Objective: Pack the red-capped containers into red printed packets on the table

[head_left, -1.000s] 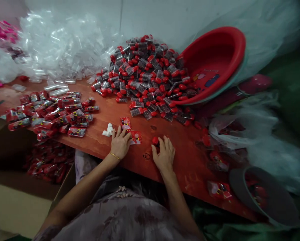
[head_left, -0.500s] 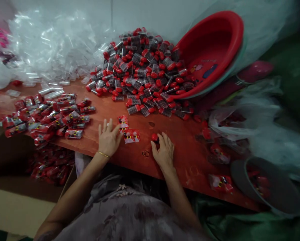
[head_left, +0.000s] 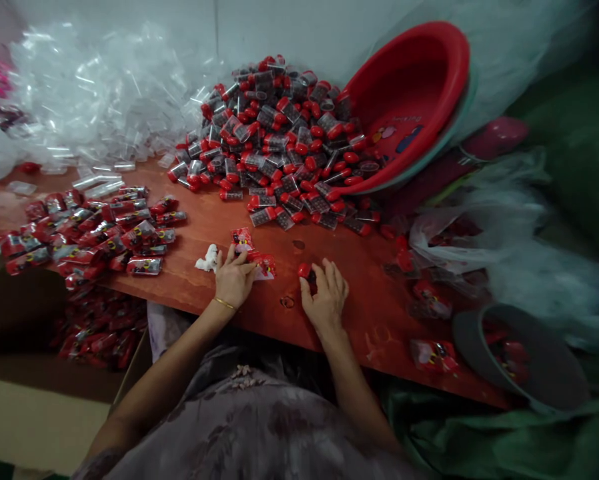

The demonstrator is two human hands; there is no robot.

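Note:
My left hand (head_left: 234, 281), with a gold bangle at the wrist, reaches over small red printed cards (head_left: 265, 267). Its fingers are apart and their tips touch or hover just above the cards; which, I cannot tell. Another red card (head_left: 242, 239) lies just beyond the fingertips. A crumpled white scrap (head_left: 208, 259) is left of this hand. Between thumb and fingers, my right hand (head_left: 325, 293) grips a small red-capped container (head_left: 304, 271), its dark body mostly covered by the fingers. A small dark ring (head_left: 287, 303) lies between the hands.
A heap of red-capped clear containers (head_left: 279, 147) rises at the back beside a tilted red basin (head_left: 404, 87). Red packed pieces (head_left: 99, 230) and clear sleeves (head_left: 104, 93) lie left. A cardboard box (head_left: 34, 373) stands below. Plastic bags (head_left: 504, 233) and a grey bowl (head_left: 467, 347) are right.
My left hand has moved right over the cards, uncovering the white scrap beside it. My right hand keeps its grip on the red-capped container. The view has shifted slightly.

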